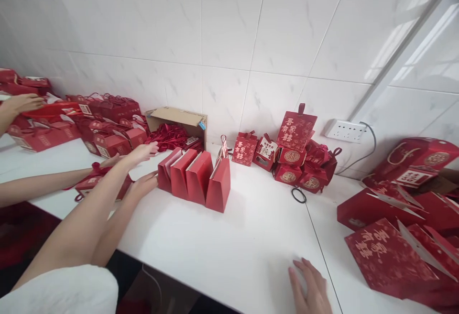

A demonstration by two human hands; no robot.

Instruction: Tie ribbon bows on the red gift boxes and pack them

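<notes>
Low at the right, my right hand [310,287] is cut off by the frame's bottom edge. Its fingers are apart over the white table [244,247], with nothing in them. My left hand is outside the picture. Left of centre, several red paper gift boxes [218,187] stand upright in a row. A co-worker's hand [146,184] is at the row's left end, and whether it touches the first box is unclear. Another hand [140,154] on a bare arm reaches out just above it. Further left, a third arm reaches over a red box [88,187].
Behind the row, a cardboard box [177,114] holds red ribbons. Decorated gift boxes [292,161] are stacked by the wall, near a black ring [299,195] and a power strip [346,131]. More red boxes [390,256] crowd the right. A far co-worker's hand [23,103] touches red packaging.
</notes>
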